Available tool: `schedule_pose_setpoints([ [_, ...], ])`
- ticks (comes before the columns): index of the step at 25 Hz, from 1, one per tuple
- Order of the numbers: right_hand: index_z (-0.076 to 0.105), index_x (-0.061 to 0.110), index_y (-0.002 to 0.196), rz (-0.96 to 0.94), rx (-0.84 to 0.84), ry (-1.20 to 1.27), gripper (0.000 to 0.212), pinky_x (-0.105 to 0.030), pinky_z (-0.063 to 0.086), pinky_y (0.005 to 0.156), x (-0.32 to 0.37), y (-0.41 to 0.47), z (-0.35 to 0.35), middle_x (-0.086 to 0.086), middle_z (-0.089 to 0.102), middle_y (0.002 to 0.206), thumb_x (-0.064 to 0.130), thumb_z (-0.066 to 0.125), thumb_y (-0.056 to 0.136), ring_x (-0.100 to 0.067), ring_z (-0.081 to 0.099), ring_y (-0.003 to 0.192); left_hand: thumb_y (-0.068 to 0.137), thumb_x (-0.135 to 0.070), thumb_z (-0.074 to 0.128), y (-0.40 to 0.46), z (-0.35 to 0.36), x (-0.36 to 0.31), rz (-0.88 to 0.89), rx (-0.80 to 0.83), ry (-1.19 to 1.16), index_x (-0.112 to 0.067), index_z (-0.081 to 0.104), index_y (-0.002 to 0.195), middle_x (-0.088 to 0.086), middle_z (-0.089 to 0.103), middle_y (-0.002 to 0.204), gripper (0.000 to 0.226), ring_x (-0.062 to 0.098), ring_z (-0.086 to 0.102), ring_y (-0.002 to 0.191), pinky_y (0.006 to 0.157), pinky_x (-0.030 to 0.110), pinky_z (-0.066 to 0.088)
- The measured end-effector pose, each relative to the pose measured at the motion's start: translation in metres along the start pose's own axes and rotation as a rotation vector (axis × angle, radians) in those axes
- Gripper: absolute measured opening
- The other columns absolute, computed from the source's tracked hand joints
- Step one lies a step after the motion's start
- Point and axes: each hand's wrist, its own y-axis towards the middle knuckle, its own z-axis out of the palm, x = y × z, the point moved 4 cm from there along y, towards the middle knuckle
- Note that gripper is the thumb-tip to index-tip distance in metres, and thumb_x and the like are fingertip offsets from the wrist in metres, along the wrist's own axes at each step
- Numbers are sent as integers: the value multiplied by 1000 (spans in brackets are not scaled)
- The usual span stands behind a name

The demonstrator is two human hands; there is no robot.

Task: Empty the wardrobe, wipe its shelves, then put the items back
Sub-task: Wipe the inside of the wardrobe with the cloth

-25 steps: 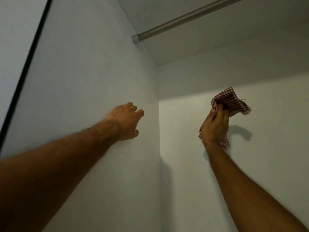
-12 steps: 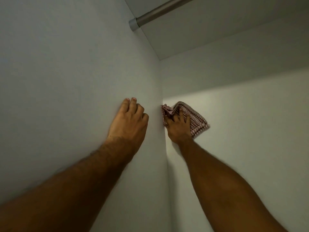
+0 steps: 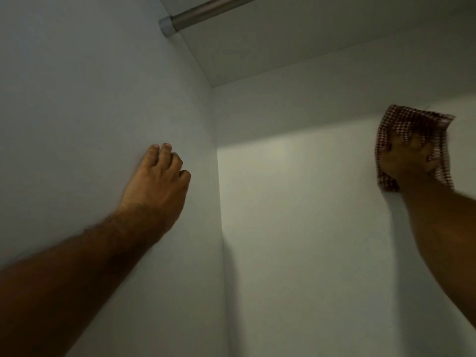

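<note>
I look up into a white wardrobe interior. My left hand (image 3: pixel 157 181) lies flat against the left side wall (image 3: pixel 90 112), fingers together, holding nothing. My right hand (image 3: pixel 404 158) presses a red-and-white checked cloth (image 3: pixel 412 122) flat against the back wall (image 3: pixel 296 215), far to the right of the corner. The cloth spreads above and around my fingers and is a little blurred.
A metal hanging rail (image 3: pixel 206 11) runs from a white bracket on the left wall toward the upper right. The wardrobe's top panel (image 3: pixel 309 42) is above it. The inner corner (image 3: pixel 219 202) runs down between my two arms.
My right hand has swept the cloth from the corner far to the right along the back wall. My left hand has stayed on the left wall.
</note>
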Motion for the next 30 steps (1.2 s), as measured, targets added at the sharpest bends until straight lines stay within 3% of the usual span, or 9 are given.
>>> schedule_pose_setpoints([
  [5, 31, 36, 152, -59, -30, -48, 65, -72, 6, 114, 71, -47, 51, -17, 12, 164, 22, 54, 93, -47, 7, 149, 106, -44, 24, -4, 1, -3, 26, 26, 44, -14, 21, 155, 22, 1, 166, 58, 42, -3, 153, 125, 52, 3],
  [8, 42, 29, 148, -402, 32, -77, 58, -70, 8, 114, 162, -151, 111, -19, 24, 161, 22, 52, 92, -47, 16, 147, 105, -46, 20, -10, 7, -5, 27, 23, 73, -14, 21, 155, 23, -1, 166, 59, 43, -5, 153, 125, 53, 0],
  [10, 36, 27, 152, -642, 167, -81, 57, -68, 1, 115, 207, -242, 155, -16, 21, 163, 22, 44, 96, -44, 8, 150, 105, -46, 20, -13, 7, -5, 29, 4, 82, -15, 23, 155, 23, 0, 166, 59, 43, -3, 153, 124, 54, 1],
  [13, 34, 24, 153, -797, 300, -88, 58, -65, -5, 116, 210, -306, 187, -12, 24, 162, 21, 41, 96, -40, 3, 152, 105, -45, 21, -12, 4, -5, 24, -3, 109, -17, 24, 155, 22, 4, 166, 58, 42, -1, 153, 124, 54, 4],
  [15, 43, 26, 149, -833, 217, -76, 60, -66, 5, 116, 172, -287, 185, -16, 37, 156, 21, 48, 89, -43, 18, 149, 104, -45, 23, -12, 3, -6, 11, 4, 126, -18, 28, 154, 20, 7, 166, 57, 41, 2, 153, 125, 54, 5],
  [18, 59, 19, 133, -681, 27, -88, 45, -66, 27, 111, 73, -215, 145, -23, 55, 137, 30, 51, 90, -47, 43, 134, 102, -48, 27, -14, 0, -4, 24, 21, 90, -22, 33, 153, 16, 15, 166, 57, 38, 6, 154, 124, 53, 7],
  [23, 41, 21, 146, -146, -229, -12, 49, -68, 16, 114, -108, -108, 49, -24, 36, 153, 41, 30, 103, -49, 30, 141, 98, -50, 42, -29, 0, -16, 21, 81, -63, -25, 35, 152, 10, 20, 165, 60, 29, 7, 155, 126, 48, 4],
  [26, 36, 24, 147, 12, -222, 22, 47, -71, 16, 113, -107, -121, 52, -23, 28, 159, 37, 27, 103, -48, 20, 147, 98, -50, 41, -52, 2, -31, 11, 138, -103, -24, 30, 154, 12, 13, 167, 63, 32, 2, 155, 125, 52, 1],
  [30, 54, 21, 133, -139, -235, -7, 36, -70, 22, 112, -15, -215, 112, -23, 46, 148, 29, 47, 98, -49, 36, 139, 99, -57, 31, -73, 12, -41, 76, 133, 40, -24, 31, 152, 14, 4, 168, 63, 37, -5, 154, 123, 59, -1],
])
